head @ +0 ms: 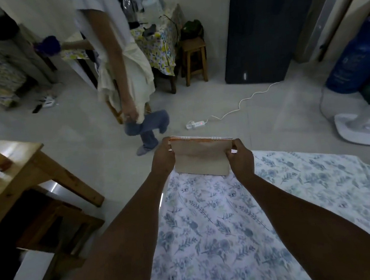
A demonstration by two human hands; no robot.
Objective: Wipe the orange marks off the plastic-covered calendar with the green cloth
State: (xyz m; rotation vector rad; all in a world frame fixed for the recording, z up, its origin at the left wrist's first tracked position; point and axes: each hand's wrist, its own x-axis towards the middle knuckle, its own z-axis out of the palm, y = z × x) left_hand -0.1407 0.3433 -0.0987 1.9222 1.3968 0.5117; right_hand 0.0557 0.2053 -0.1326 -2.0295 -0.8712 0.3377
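Observation:
A desk calendar (200,156) with a beige cardboard back, white spiral rings and an orange strip along its top stands upright at the far edge of a table covered in a blue floral cloth (233,225). Its back faces me, so the printed side is hidden. My left hand (162,157) grips its left edge near the top. On the opposite edge, my right hand (239,155) pinches the top corner. No green cloth is in view.
Another person (121,55) stands ahead on the tiled floor, holding a blue-grey cloth (148,123). A wooden table (13,170) is at my left. A white power strip (196,124) with its cord lies beyond the calendar. A fan base (359,129) stands at the right.

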